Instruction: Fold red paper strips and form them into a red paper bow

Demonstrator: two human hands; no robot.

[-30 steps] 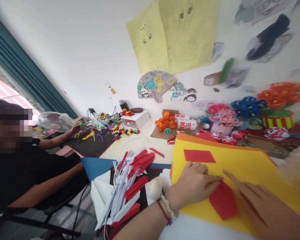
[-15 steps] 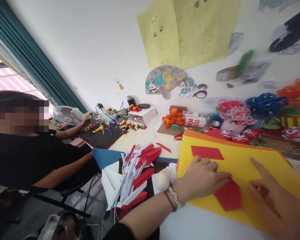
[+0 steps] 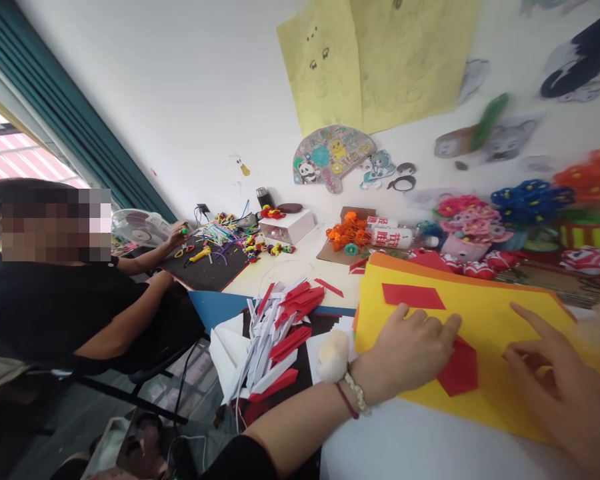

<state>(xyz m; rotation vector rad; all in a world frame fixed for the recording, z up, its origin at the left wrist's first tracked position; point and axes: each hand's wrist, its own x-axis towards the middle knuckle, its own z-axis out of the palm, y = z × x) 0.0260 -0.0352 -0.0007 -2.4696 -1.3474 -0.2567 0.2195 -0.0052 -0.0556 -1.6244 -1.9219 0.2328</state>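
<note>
My left hand [image 3: 416, 348] rests on the yellow paper sheets [image 3: 500, 407], fingers bent and pressed down at the upper left edge of a red folded paper [image 3: 459, 369]. The red paper lies flat and has a many-sided outline; its left part is hidden under the hand. Right of it, my right hand [image 3: 555, 373] hovers with the index finger stretched out and the thumb apart, and I see nothing held in it. A red paper strip [image 3: 414, 296] with slanted ends lies just beyond my left knuckles.
A heap of red and white folded paper strips [image 3: 280, 340] lies left of my forearm. Orange flowers [image 3: 349, 232], bottles [image 3: 395, 237] and flower pots [image 3: 473, 230] line the wall. Another person [image 3: 80, 300] sits at left by a dark mat [image 3: 210, 267] with pipe cleaners and tools.
My left index finger has straightened away from the red folded paper's top edge. The right hand stays open beside it. The other person's nearer forearm has bent upward. The view has shifted slightly.
</note>
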